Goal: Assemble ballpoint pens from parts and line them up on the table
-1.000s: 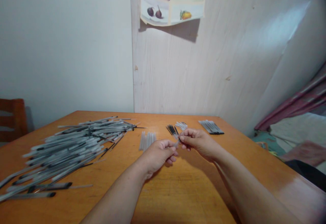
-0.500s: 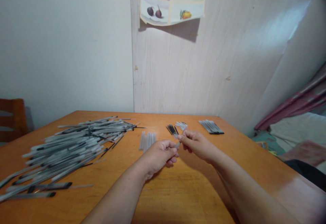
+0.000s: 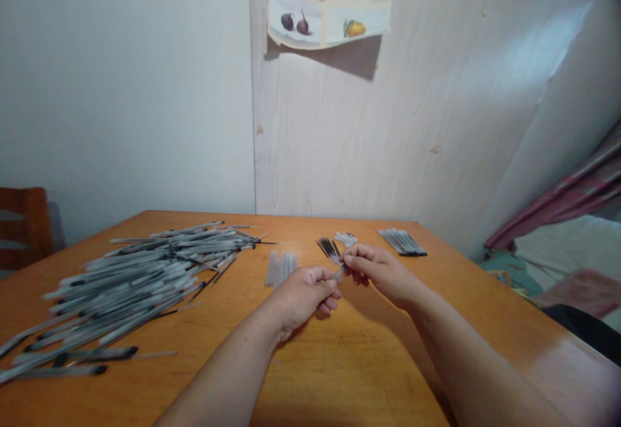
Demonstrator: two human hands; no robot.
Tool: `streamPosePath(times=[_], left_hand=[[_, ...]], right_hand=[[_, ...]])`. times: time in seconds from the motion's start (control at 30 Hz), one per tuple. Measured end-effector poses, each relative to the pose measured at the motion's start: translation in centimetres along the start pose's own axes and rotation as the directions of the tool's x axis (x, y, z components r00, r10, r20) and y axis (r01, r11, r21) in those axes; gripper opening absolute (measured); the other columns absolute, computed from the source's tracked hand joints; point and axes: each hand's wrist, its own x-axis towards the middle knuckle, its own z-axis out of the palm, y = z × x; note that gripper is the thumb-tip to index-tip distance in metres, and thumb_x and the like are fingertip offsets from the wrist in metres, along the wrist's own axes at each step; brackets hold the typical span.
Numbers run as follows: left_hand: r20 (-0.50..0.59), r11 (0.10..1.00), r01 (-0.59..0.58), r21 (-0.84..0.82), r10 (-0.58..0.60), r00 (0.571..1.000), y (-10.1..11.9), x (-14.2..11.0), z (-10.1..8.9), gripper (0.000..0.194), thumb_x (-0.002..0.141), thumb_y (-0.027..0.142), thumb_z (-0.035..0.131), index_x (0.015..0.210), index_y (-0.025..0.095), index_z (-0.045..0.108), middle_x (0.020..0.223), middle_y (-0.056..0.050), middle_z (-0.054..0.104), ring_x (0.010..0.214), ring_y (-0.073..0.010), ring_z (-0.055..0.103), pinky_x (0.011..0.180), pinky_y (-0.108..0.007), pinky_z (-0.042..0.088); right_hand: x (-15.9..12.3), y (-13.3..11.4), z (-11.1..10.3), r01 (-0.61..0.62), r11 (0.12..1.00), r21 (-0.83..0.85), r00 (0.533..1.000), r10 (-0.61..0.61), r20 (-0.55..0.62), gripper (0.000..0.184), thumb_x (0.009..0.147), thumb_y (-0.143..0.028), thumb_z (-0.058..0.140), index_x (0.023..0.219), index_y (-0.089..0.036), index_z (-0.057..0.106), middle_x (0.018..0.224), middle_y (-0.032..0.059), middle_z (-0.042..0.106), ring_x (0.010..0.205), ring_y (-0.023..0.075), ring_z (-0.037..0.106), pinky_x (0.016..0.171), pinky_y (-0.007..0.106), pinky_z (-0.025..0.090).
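Over the middle of the table, my left hand [image 3: 313,290] is closed around a slim translucent tube [image 3: 337,275] that looks like a pen barrel. My right hand [image 3: 371,268] pinches a small dark piece [image 3: 344,266] at the tube's upper end; most of it is hidden by the fingers. Just behind the hands lies a fan of thin black sticks [image 3: 328,247], with a little heap of small clear pieces [image 3: 345,239] beside it. Left of them, several translucent tubes [image 3: 281,266] lie side by side, partly covered by my left hand.
A large pile of translucent tubes with black ends [image 3: 140,278] spreads over the left of the wooden table [image 3: 334,375]. A neat row of similar black-ended tubes [image 3: 402,242] lies at the back right. The wall [image 3: 339,136] rises behind the table; a chair [image 3: 24,223] stands at left.
My right hand has shifted slightly and its fingers have changed their grip, so that a dark piece shows at the tube's end. My left hand has stayed almost still.
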Motion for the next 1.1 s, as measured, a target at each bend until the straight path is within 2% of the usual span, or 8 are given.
streamPosePath(times=[0.1, 0.27, 0.47, 0.67, 0.8, 0.9, 1.0, 1.1], left_hand=[[-0.002, 1.000, 0.003, 0.011, -0.003, 1.000, 0.1, 0.0, 0.0, 0.023, 0.083, 0.037, 0.058, 0.089, 0.015, 0.058, 0.084, -0.006, 0.065, 0.064, -0.0099, 0.057, 0.062, -0.025, 0.041], [-0.015, 0.999, 0.015, 0.039, -0.015, 1.000, 0.0, 0.1, 0.0, 0.022, 0.083, 0.035, 0.058, 0.091, 0.015, 0.059, 0.083, -0.005, 0.065, 0.065, -0.0100, 0.058, 0.063, -0.025, 0.042], [-0.007, 0.999, 0.015, 0.041, -0.015, 1.000, -0.1, 0.0, 0.2, 0.020, 0.081, 0.032, 0.060, 0.091, 0.015, 0.059, 0.082, -0.005, 0.065, 0.065, -0.0097, 0.058, 0.063, -0.025, 0.042], [0.010, 0.999, 0.013, 0.035, -0.013, 1.000, 0.1, -0.1, 0.2, 0.022, 0.081, 0.035, 0.061, 0.091, 0.015, 0.060, 0.083, -0.004, 0.064, 0.065, -0.0100, 0.058, 0.063, -0.026, 0.043], [0.007, 1.000, 0.004, 0.019, -0.004, 1.000, 0.0, -0.1, 0.2, 0.027, 0.081, 0.040, 0.062, 0.090, 0.015, 0.059, 0.083, -0.005, 0.064, 0.065, -0.0103, 0.058, 0.063, -0.026, 0.043], [0.005, 1.000, 0.001, 0.002, -0.001, 1.000, 0.0, 0.0, 0.2, 0.030, 0.080, 0.043, 0.063, 0.088, 0.015, 0.058, 0.083, -0.005, 0.064, 0.063, -0.0103, 0.057, 0.062, -0.027, 0.043], [0.001, 1.000, 0.003, -0.002, -0.003, 1.000, 0.0, 0.0, 0.1, 0.030, 0.080, 0.043, 0.063, 0.088, 0.014, 0.058, 0.082, -0.005, 0.064, 0.063, -0.0101, 0.056, 0.062, -0.026, 0.042], [0.010, 1.000, 0.001, 0.000, -0.001, 1.000, 0.0, 0.0, 0.0, 0.031, 0.080, 0.044, 0.063, 0.088, 0.014, 0.059, 0.082, -0.006, 0.065, 0.063, -0.0101, 0.056, 0.062, -0.026, 0.041]], right_hand=[[-0.2, 0.0, 0.0, 0.012, 1.000, 0.001, 1.000, -0.012, 0.022, 0.030, 0.087, -0.047, 0.060, 0.083, -0.017, 0.059, 0.072, 0.0001, 0.061, 0.057, 0.0093, 0.049, 0.052, 0.023, 0.034], [-0.1, 0.2, 0.4, 0.003, 0.997, -0.076, 1.000, -0.004, -0.009, 0.036, 0.087, -0.051, 0.059, 0.072, -0.019, 0.051, 0.061, -0.0032, 0.052, 0.055, 0.0095, 0.046, 0.052, 0.023, 0.034], [0.3, 1.1, 0.6, 0.105, 0.964, -0.245, 0.994, -0.109, -0.003, 0.046, 0.091, -0.056, 0.050, 0.062, -0.020, 0.044, 0.057, -0.0048, 0.041, 0.054, 0.0094, 0.035, 0.052, 0.024, 0.029], [0.4, 1.1, 0.7, 0.102, 0.967, -0.234, 0.995, -0.096, 0.038, 0.055, 0.090, -0.066, 0.042, 0.063, -0.019, 0.052, 0.058, -0.0035, 0.040, 0.055, 0.0111, 0.035, 0.055, 0.026, 0.029], [0.3, 0.8, 0.4, 0.059, 0.977, -0.204, 0.997, -0.066, -0.027, 0.060, 0.093, -0.066, 0.036, 0.055, -0.020, 0.044, 0.052, -0.0034, 0.036, 0.050, 0.0106, 0.031, 0.051, 0.026, 0.025], [0.2, 0.6, -0.1, 0.055, 0.991, -0.121, 0.996, -0.063, -0.063, 0.054, 0.093, -0.062, 0.039, 0.062, -0.019, 0.049, 0.055, -0.0022, 0.044, 0.052, 0.0111, 0.038, 0.050, 0.026, 0.028], [0.0, 0.6, -0.4, 0.053, 0.998, -0.025, 0.999, -0.053, -0.008, 0.039, 0.090, -0.056, 0.053, 0.078, -0.018, 0.058, 0.067, -0.0009, 0.054, 0.058, 0.0112, 0.047, 0.054, 0.025, 0.034], [-0.1, 0.5, -0.4, 0.068, 0.998, -0.003, 0.997, -0.068, 0.047, 0.035, 0.087, -0.053, 0.060, 0.083, -0.017, 0.060, 0.071, -0.0007, 0.057, 0.060, 0.0105, 0.049, 0.057, 0.025, 0.037]])
